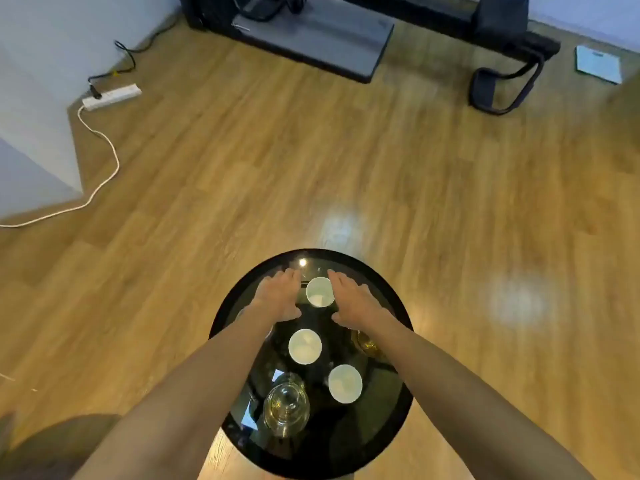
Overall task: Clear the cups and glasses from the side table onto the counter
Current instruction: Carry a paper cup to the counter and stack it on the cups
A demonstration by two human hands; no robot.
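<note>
- Far left, floor: power strip [112,96] with a white cable [100,174] trailing along the wall. Judgement: trip hazard if the carry route to the counter passes that way; counter not in view, so route unknown.
- Worktop [398,306]: round, dark, glossy glass; reflections make clear glass edges hard to read.
- Left hand [278,295]: fingers extended and relaxed, holding nothing, just left of the far cup [320,292]. Contact with the cup cannot be told.
- Near-left: wine glass [285,403], clear, tall, standing beneath the left forearm. Judgement: a dropped elbow or a pull-back would tip it; top-heavy, likely to roll off the edge.
- Centre: mid cup [304,346], white, upright, between the forearms.
- Far cup: white, upright, between both hands, at the far side of the worktop.
- Near cup [345,383]: white, upright, right of the wine glass.
- Right hand [349,299]: fingers spread and straight, holding nothing, just right of the far cup.
- Right edge: amber glass [365,342], partly hidden by the right forearm. Judgement: most at risk of being swept off during the lift.
- Judgement: step in hand is the two-handed pickup of the far cup; nothing cleared so far.
</note>
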